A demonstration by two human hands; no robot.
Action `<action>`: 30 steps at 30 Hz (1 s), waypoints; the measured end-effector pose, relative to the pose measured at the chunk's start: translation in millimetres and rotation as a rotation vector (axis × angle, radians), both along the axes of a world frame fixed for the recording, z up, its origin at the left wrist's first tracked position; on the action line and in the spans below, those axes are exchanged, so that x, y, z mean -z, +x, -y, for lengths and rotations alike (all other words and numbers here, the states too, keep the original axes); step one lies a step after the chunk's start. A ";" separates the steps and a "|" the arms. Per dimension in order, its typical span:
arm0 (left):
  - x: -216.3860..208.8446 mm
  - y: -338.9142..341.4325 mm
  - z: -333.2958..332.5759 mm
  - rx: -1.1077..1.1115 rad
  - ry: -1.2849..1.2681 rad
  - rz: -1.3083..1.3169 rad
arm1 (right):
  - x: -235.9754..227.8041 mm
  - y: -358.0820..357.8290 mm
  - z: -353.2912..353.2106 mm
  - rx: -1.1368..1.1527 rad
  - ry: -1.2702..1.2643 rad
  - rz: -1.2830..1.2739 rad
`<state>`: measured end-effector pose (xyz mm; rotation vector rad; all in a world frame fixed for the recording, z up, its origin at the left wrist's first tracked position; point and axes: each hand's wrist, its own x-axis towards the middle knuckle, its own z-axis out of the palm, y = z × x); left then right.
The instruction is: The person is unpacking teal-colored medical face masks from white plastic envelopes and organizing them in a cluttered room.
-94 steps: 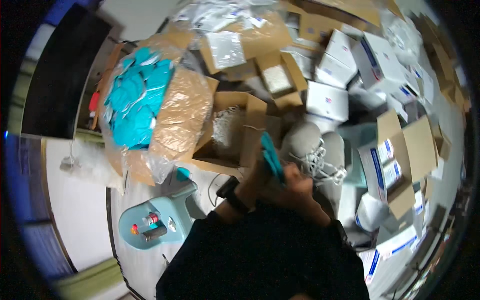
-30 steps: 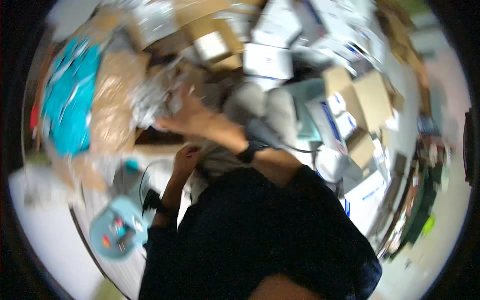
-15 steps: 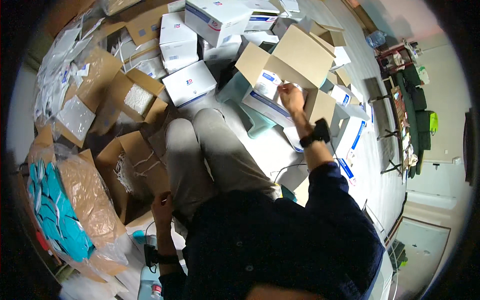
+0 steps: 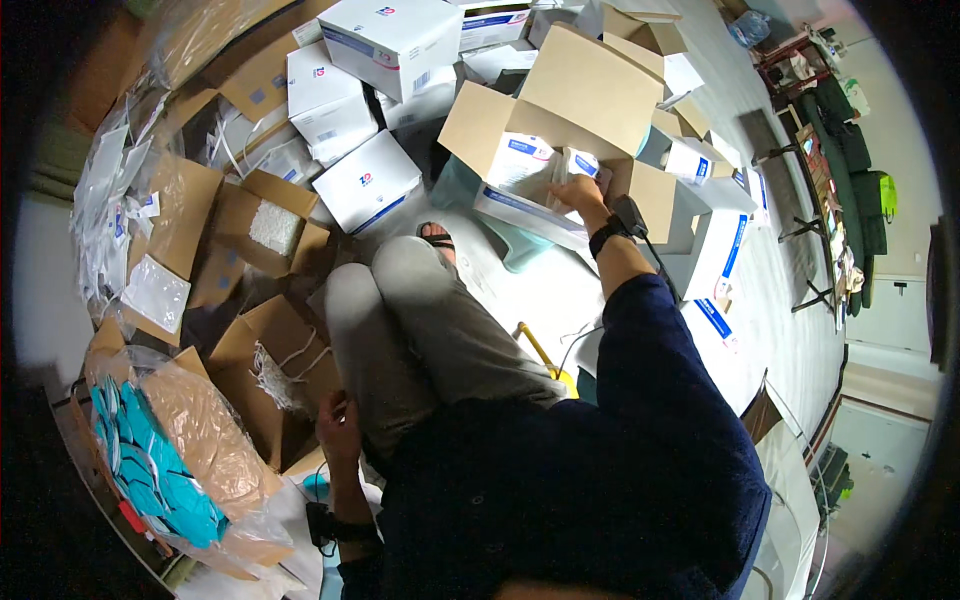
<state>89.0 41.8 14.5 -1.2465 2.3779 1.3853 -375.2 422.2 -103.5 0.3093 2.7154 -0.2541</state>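
Observation:
My right hand (image 4: 580,192) reaches into an open carton (image 4: 535,215), white outside and brown inside. Its fingers close on a small white packet with blue print (image 4: 580,162), which stands at the right side of the carton. To the left of it, in the same carton, lie more white packets in clear film (image 4: 522,160). My left hand (image 4: 338,420) hangs beside my left thigh, fingers loosely bent and apart, with nothing visible in it. It is nearest to an open brown box (image 4: 265,395) with white cords (image 4: 280,375) inside.
A pale green stool (image 4: 525,250) stands under the carton. Closed white boxes (image 4: 370,180) are stacked beyond my knees. To the left are a brown box of small white pieces (image 4: 275,228) and a bag of teal packets (image 4: 150,465). Opened white cartons (image 4: 710,245) lie at right.
My right hand has shifted within the carton, and the blue-printed packet now stands clear above its fingers. The view has moved; a sandalled foot and a yellow bar now show. My left hand stays low.

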 end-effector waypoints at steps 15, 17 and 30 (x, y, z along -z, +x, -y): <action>-46.7 -62.1 -17.3 0.107 -0.123 -0.598 | -206.0 110.2 64.2 -0.255 -0.845 -0.555; -83.8 -94.5 -41.5 0.163 0.121 -0.640 | -221.7 155.9 100.4 -0.312 -0.948 -0.391; -40.9 -106.7 26.5 0.572 0.545 -0.390 | -207.8 310.0 173.1 -0.733 -1.115 0.462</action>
